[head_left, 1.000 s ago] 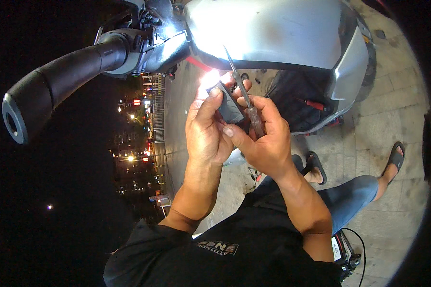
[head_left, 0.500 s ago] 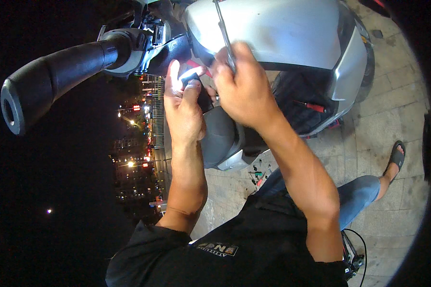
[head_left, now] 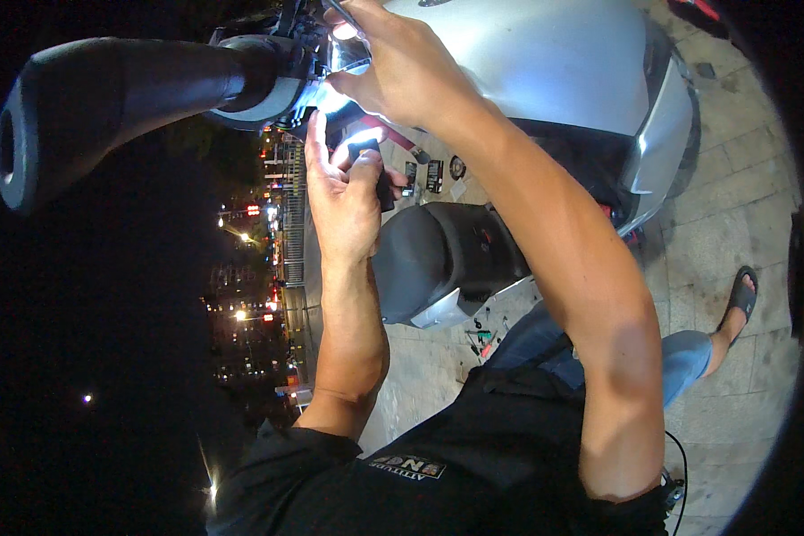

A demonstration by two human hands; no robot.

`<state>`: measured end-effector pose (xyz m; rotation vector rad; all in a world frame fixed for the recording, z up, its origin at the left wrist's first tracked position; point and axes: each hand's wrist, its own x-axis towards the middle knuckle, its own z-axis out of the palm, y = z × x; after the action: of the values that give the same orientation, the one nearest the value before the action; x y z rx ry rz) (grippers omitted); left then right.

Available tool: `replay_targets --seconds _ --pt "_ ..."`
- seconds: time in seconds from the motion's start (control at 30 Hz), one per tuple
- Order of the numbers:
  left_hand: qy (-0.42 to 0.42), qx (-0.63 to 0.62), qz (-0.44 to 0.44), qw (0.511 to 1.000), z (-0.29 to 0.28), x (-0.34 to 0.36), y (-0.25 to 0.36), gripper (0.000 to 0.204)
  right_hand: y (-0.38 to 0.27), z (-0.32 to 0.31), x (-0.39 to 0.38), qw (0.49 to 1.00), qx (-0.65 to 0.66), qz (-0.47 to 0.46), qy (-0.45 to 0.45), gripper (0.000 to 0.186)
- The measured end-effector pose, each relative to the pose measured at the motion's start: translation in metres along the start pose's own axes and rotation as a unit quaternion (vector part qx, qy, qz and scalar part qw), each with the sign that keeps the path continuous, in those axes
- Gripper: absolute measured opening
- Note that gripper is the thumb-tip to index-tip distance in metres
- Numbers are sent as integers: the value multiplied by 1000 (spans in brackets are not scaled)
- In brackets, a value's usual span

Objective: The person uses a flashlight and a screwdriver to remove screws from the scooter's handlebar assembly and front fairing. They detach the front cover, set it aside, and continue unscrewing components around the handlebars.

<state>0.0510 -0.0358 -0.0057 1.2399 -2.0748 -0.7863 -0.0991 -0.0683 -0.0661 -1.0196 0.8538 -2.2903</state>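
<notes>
My left hand [head_left: 344, 210] is closed around a small black flashlight [head_left: 385, 189], its bright glare falling on the fingers and the scooter's front. Higher up, my right hand [head_left: 393, 58] reaches to the handlebar area, fingers bent round a slim metal tool [head_left: 347, 13] of which only a dark part shows. The tool's tip is lost among the parts and glare. Beside both hands is the scooter's handlebar, with its black rubber grip [head_left: 143, 89] pointing left. The silver body panel [head_left: 545, 54] lies right of my right hand.
The dark scooter seat [head_left: 415, 259] is below my hands. Several small tools [head_left: 484, 339] lie on the paving [head_left: 724, 205], and small dark parts [head_left: 434, 176] lie beyond the seat. My sandalled foot [head_left: 740, 299] is at right. A railing [head_left: 293, 219] and street lights stand behind.
My right hand has moved up and left with the tool, from over the silver panel to the handlebar. The left hand keeps its place with the flashlight; the handlebar grip sits slightly higher in view.
</notes>
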Motion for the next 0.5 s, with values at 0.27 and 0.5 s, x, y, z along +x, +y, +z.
replay_targets --seconds 0.27,0.5 --pt "-17 9 38 999 -6 10 1 66 29 9 19 994 -50 -100 -1 47" --pt "108 134 88 981 0 31 -4 27 35 29 9 980 -22 -162 115 40"
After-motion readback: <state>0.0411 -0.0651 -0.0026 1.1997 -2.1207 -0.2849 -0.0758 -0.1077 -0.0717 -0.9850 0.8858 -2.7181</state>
